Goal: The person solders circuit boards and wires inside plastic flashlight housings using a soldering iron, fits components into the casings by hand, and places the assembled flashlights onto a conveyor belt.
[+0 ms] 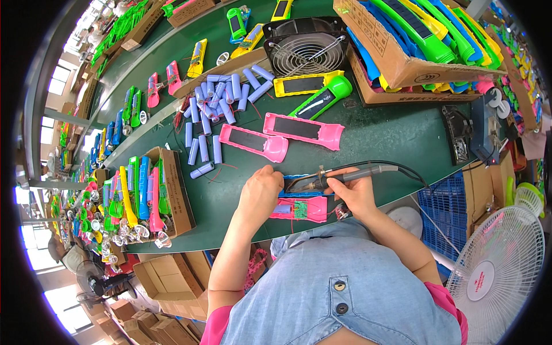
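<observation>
My right hand (357, 196) grips the grey handle of a soldering iron (376, 171), its metal front end pointing left over a blue lamp housing (298, 178). At the left end of that housing, my left hand (260, 192) is closed with the fingertips pinched together; what they hold is hidden. Just nearer to me lies a pink housing (315, 210) with a green circuit board (300, 209) and a purple battery cell in it. Two pink housings with dark panels, a left one (253, 141) and a right one (302, 130), rest beyond my hands.
Loose purple battery cells (221, 100) with thin red wires are heaped ahead. A black fan (306, 49) stands behind them. Cardboard boxes of coloured housings sit at the back right (402, 57) and left (178, 195). A white fan (500, 270) is at my right.
</observation>
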The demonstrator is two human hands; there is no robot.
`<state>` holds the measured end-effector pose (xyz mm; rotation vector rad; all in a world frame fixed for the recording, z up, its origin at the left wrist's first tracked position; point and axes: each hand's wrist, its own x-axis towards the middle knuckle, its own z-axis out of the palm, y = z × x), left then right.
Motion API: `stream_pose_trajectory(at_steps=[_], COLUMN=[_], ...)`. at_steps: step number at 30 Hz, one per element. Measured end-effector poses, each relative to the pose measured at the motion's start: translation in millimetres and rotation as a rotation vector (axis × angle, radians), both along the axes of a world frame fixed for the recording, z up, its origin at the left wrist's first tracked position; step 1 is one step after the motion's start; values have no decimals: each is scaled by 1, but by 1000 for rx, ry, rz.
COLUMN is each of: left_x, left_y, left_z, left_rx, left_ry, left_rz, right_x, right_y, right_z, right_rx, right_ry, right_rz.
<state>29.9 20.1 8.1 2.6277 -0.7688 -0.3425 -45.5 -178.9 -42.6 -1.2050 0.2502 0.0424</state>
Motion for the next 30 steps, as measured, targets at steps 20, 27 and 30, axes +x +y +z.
stream_pose_trajectory(at_steps=[20,27,30], left_x=[-1,-1,-1], left_y=[-1,-1,-1], left_z=[2,2,2], left_rx=[0,-14,-13], left_ry=[-65,-96,-96], left_rz=[-1,-2,-2], right_x=[-27,-24,-22], right_y=[-42,-46,-45], right_z=[6,-8,-5], right_rx=[-1106,-1139,-1154], right_ry=[-632,-736,-738], right_rz=[-31,13,-8])
